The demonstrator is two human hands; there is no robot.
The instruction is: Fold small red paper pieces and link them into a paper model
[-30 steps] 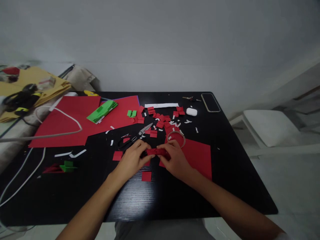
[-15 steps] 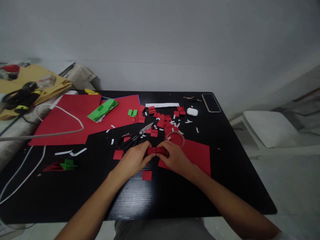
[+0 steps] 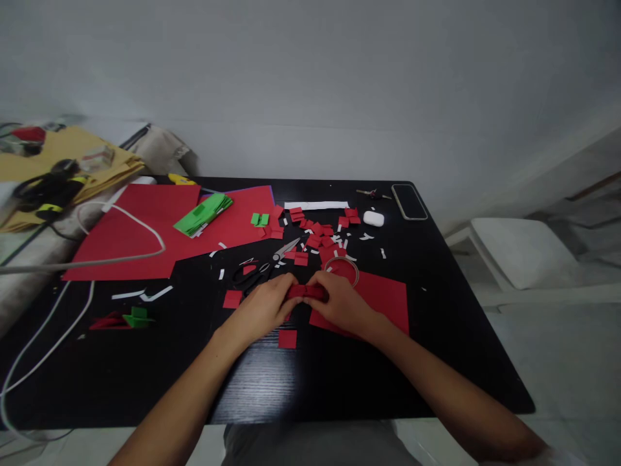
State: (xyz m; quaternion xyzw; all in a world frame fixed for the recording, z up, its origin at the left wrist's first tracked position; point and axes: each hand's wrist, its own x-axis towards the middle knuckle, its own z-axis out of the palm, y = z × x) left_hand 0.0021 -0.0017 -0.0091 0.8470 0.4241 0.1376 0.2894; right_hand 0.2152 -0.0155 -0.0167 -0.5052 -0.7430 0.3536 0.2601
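Note:
Between my two hands is a small folded red paper piece (image 3: 306, 292), held level above the black table. My left hand (image 3: 268, 303) pinches its left end, and my right hand (image 3: 338, 299) pinches its right end. Black-handled scissors (image 3: 266, 266) lie partly open just beyond my left hand. A roll of tape (image 3: 356, 272) rests on a red sheet (image 3: 383, 299) beside my right hand. One red paper square (image 3: 288, 339) lies nearer the front edge, and another (image 3: 232, 299) sits left of my left hand.
Folded red pieces (image 3: 317, 229) and white scraps are scattered behind my hands. Green folded strips (image 3: 204, 215) lie on large red sheets (image 3: 130, 239). A phone (image 3: 409, 201), white case (image 3: 373, 219) and keys (image 3: 373, 193) sit back right. A white cable (image 3: 92, 304) crosses the left side.
The view has shifted slightly, so things on the left appear a little farther right. Both hands keep their hold on the red paper piece.

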